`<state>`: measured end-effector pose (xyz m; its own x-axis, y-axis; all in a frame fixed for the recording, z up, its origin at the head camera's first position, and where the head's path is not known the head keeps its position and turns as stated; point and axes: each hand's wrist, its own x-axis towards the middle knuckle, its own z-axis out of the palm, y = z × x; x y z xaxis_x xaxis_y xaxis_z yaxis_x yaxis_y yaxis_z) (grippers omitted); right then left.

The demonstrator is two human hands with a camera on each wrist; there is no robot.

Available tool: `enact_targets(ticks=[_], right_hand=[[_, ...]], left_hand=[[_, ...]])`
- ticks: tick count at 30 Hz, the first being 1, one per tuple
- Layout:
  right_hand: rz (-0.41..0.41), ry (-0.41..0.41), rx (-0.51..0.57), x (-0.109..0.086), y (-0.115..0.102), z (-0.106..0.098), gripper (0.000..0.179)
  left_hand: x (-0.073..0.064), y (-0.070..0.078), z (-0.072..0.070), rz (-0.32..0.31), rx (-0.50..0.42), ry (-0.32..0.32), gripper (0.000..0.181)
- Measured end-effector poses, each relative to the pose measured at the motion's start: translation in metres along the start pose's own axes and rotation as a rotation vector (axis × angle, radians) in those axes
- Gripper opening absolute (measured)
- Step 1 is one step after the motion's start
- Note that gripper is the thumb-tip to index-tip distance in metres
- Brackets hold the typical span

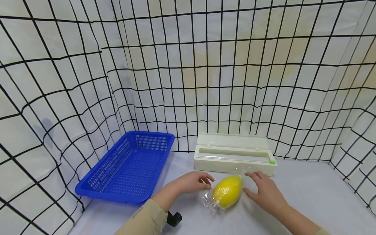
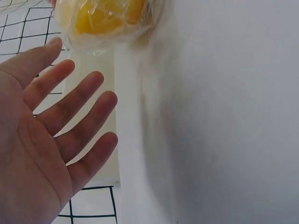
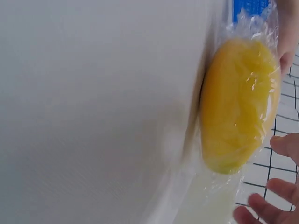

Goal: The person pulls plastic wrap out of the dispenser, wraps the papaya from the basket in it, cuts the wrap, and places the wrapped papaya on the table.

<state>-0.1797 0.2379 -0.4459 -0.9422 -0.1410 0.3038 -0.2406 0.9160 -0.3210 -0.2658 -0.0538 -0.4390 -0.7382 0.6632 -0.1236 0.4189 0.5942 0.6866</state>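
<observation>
A yellow mango-like fruit (image 1: 227,192) lies on the table, wrapped in clear cling film (image 1: 209,201) that bunches up at its ends. To its left my left hand (image 1: 192,182) hovers with fingers spread and relaxed, apart from the fruit. On the other side, my right hand (image 1: 263,191) has its thumb and fingertips near the film at the fruit's far end. The right wrist view shows the wrapped fruit (image 3: 240,105) at full length, the fingers of the right hand (image 3: 280,186) loose beside it. Neither hand holds anything.
Behind the fruit stands a cream cling film dispenser (image 1: 235,164), its lid (image 1: 232,141) raised and a roll inside. A blue plastic basket (image 1: 126,182) sits at the left. White walls (image 1: 205,78) with a black grid enclose the table. A black object (image 1: 174,219) shows by the left sleeve.
</observation>
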Motion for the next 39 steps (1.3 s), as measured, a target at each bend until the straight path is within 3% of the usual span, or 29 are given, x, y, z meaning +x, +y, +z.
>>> enact_targets(ticks=[6, 12, 17, 23, 29, 33, 39], right_hand=[[0.23, -0.229, 0.154, -0.004, -0.016, 0.0, 0.072], [0.296, -0.29, 0.197, -0.006, -0.026, 0.008, 0.079], [0.286, -0.294, 0.268, -0.01, -0.023, 0.015, 0.08], [0.224, -0.295, 0.387, -0.008, -0.017, 0.015, 0.077], [0.209, -0.33, 0.39, -0.004, -0.015, 0.008, 0.081], [0.189, -0.344, 0.387, -0.002, -0.014, 0.005, 0.081], [0.192, -0.352, 0.386, 0.003, -0.017, 0.004, 0.078]], left_hand=[[0.011, -0.01, -0.002, -0.005, -0.034, -0.078, 0.045], [0.021, -0.012, 0.006, 0.001, -0.083, -0.171, 0.055], [0.022, -0.007, 0.014, -0.004, -0.125, -0.212, 0.062], [0.014, -0.003, 0.022, -0.031, -0.168, -0.175, 0.064], [0.003, 0.003, 0.035, -0.036, -0.25, -0.161, 0.067], [-0.004, 0.01, 0.041, -0.075, -0.21, -0.16, 0.069], [-0.01, 0.016, 0.041, -0.139, -0.035, -0.097, 0.07]])
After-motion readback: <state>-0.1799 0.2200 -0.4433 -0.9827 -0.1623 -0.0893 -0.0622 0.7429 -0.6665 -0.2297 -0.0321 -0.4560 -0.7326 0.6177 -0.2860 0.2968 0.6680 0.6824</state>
